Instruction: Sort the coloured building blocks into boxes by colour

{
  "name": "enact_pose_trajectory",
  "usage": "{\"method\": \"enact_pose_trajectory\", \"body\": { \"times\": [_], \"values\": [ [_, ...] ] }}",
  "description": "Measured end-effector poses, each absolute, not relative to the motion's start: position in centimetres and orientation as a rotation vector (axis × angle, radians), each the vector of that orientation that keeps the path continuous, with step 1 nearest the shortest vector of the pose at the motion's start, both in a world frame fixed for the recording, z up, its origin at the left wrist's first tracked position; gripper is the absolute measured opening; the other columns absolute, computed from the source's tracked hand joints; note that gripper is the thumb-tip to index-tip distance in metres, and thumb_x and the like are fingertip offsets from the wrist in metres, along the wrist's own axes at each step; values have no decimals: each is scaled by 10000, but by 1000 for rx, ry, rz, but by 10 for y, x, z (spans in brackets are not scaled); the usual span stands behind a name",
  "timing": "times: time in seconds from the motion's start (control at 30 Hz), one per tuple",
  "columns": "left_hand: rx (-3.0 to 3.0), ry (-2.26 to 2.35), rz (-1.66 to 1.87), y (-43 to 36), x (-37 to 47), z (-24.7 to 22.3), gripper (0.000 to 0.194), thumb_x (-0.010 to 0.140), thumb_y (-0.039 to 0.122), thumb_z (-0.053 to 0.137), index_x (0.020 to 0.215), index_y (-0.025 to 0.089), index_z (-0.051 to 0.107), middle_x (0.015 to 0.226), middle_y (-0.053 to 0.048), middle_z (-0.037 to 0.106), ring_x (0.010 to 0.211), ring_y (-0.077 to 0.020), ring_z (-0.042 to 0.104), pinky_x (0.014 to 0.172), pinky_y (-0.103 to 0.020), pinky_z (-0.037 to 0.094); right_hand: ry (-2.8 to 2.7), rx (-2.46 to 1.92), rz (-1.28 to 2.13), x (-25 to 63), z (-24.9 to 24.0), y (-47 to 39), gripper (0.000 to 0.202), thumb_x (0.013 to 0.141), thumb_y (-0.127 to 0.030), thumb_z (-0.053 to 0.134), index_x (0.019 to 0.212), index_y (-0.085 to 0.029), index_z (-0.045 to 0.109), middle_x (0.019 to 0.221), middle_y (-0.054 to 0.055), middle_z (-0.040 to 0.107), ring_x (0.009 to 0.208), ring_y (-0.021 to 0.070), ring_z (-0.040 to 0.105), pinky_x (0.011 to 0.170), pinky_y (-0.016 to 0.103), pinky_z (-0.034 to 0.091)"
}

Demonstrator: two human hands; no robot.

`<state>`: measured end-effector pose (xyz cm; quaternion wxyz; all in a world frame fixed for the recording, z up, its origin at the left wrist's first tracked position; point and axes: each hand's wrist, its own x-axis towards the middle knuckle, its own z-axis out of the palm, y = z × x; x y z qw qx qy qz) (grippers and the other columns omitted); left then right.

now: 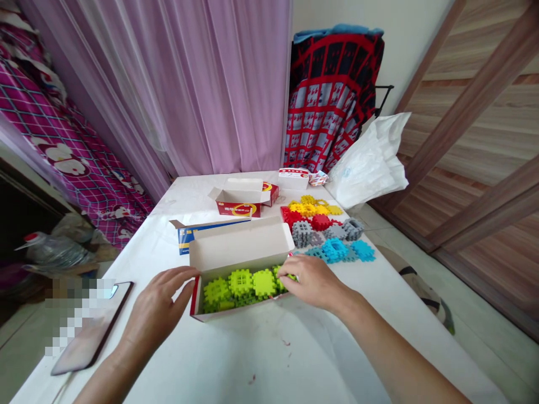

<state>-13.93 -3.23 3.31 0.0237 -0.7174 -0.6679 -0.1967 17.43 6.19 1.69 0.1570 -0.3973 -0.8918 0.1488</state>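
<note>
An open box (242, 244) with its white lid raised at the back stands in front of me, holding several lime green notched blocks (241, 281). At the box's left end, my left hand (162, 300) has its fingers and thumb on the red edge, pinching it. My right hand (314, 280) is at the right end, its fingers curled over the green blocks there. Whether those fingertips grip a block or the box's rim is hard to make out.
Behind the box lie a blue box (185, 240), an open red box (239, 209) and a white box (293, 178). Yellow, red, grey and blue (336, 250) pieces sit at the right. A phone (95, 331) lies left; a white bag (366, 163) is at the far right.
</note>
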Motion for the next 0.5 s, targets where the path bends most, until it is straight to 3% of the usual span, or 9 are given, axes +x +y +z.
{"method": "enact_pose_trajectory", "body": {
  "times": [0.1,0.27,0.4,0.5],
  "values": [
    [-2439,-1833,-592,-33,-120,28,322,924,355,423,1075,252,688,1080,-58,720,996,-224,647,875,-365,511,-2806,-1129,399,157,28,64,235,815,-202,519,728,-244,734,784,11,717,752,157,617,684,259,374],
    [-2770,-1718,-184,-6,-79,30,332,886,214,497,1180,270,641,1281,-52,638,1165,-262,594,953,-421,484,-2955,-1054,427,144,30,68,258,845,-244,492,816,-265,748,828,6,711,745,148,611,613,250,317],
    [-2749,-1842,-14,9,-69,23,384,869,256,557,1252,255,581,1311,-83,607,1118,-283,623,930,-432,491,-2953,-1130,471,141,28,72,321,765,-328,628,1076,-316,708,949,7,703,828,172,626,617,246,328],
    [-2727,-1900,69,11,-67,19,410,852,310,601,1251,221,568,1268,-105,620,1125,-300,608,939,-452,475,-2998,-1135,451,138,27,75,396,709,-395,697,1096,-308,689,905,4,699,819,185,627,617,250,340]
  ]
}}
